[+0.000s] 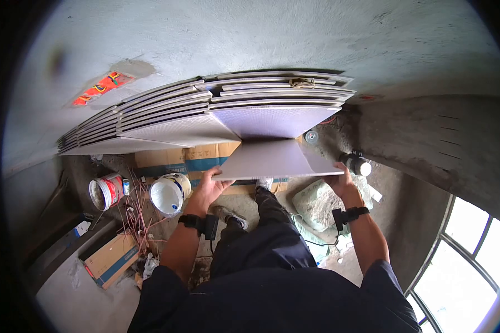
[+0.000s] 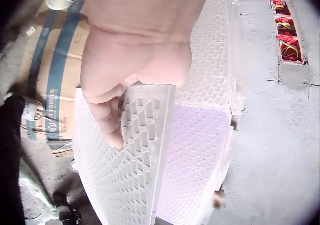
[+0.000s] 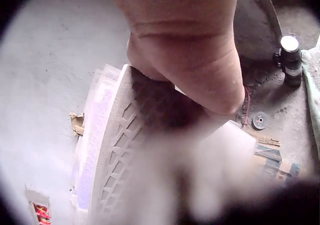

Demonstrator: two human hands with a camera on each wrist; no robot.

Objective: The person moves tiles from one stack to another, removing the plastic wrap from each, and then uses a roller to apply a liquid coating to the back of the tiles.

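Grey plastered wall [image 1: 261,33]; left hand [image 1: 208,188] and right hand [image 1: 342,181] curl round opposite edges of a pale, grid-backed tile [image 1: 266,160], best supported evenly

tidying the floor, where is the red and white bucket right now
In the head view, the round red and white bucket is on the floor to the person's left, with the round white bucket between it and the left hand.

White lettering [image 2: 52,107] on cardboard [image 2: 69,77], illegible; red label [image 1: 116,187] on bucket [image 1: 98,195], too small to read
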